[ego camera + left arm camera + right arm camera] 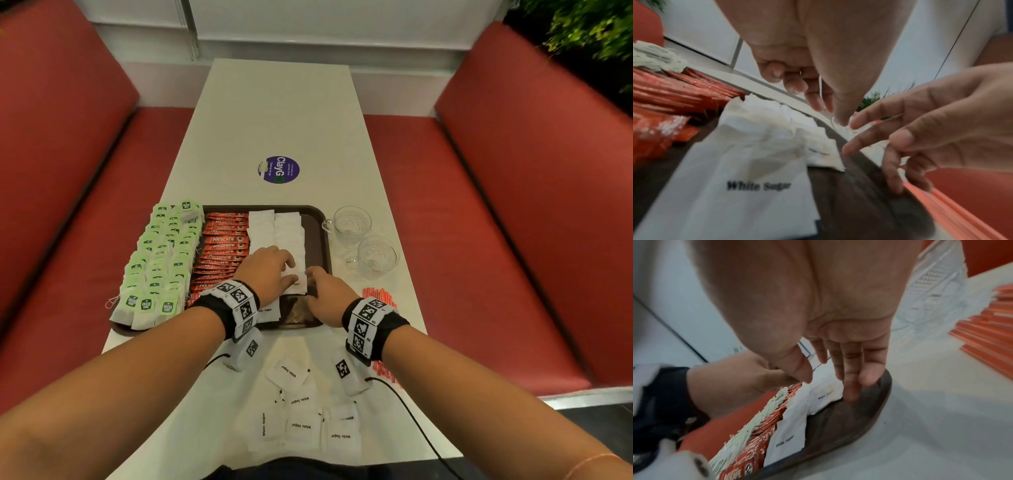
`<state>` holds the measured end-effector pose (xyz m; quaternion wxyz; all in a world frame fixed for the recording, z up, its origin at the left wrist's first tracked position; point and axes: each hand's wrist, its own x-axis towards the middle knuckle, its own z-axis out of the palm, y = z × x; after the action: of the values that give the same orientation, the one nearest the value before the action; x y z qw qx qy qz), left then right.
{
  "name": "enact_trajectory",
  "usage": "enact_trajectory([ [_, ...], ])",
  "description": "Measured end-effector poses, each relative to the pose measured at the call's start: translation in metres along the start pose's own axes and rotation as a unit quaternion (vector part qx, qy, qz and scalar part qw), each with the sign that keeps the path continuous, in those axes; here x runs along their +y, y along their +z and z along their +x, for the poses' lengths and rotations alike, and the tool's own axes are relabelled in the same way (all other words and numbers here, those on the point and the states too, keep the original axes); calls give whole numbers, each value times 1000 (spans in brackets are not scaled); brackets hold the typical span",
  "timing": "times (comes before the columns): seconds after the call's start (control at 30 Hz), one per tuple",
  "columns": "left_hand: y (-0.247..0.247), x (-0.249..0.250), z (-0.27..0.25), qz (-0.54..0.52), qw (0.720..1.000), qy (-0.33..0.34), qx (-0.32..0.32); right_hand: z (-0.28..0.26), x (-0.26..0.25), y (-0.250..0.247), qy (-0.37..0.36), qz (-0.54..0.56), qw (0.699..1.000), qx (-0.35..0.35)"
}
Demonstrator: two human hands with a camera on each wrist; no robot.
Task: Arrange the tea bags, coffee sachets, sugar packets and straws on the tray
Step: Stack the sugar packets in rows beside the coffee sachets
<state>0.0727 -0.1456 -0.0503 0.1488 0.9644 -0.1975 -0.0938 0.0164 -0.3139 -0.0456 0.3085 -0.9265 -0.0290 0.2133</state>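
Note:
A brown tray [317, 219] holds rows of green tea bags [161, 260], red coffee sachets [222, 246] and white sugar packets [277, 229]. My left hand [274, 270] is over the near end of the sugar rows, fingers and thumb curled round a sugar packet [297, 283]. My right hand [325, 294] is beside it with straight fingers [851, 386] touching the bare tray floor at that packet's edge. More sugar packets [298, 421] lie loose on the table near me. Orange-red straws [378, 294] lie right of the tray, partly hidden by my right wrist.
Two clear glass cups [363, 240] stand on the white table [274, 120] just right of the tray. A round purple sticker [279, 170] is beyond the tray. Red bench seats [496, 240] flank the table on both sides.

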Motion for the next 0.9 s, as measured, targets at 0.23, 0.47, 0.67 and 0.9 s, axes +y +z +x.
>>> enact_trajectory([
  [0.23,5,9,-71,47,973,144,-173,-52,10,2,-62,-95,993,-40],
  [0.47,37,3,-105,100,950,205,-214,-98,20,18,-36,-231,954,-187],
  [0.67,41,13,-107,162,946,201,-198,-118,26,38,-42,-303,930,-203],
  [0.9,34,21,-100,209,935,188,-218,-113,27,39,-50,-288,941,-170],
])
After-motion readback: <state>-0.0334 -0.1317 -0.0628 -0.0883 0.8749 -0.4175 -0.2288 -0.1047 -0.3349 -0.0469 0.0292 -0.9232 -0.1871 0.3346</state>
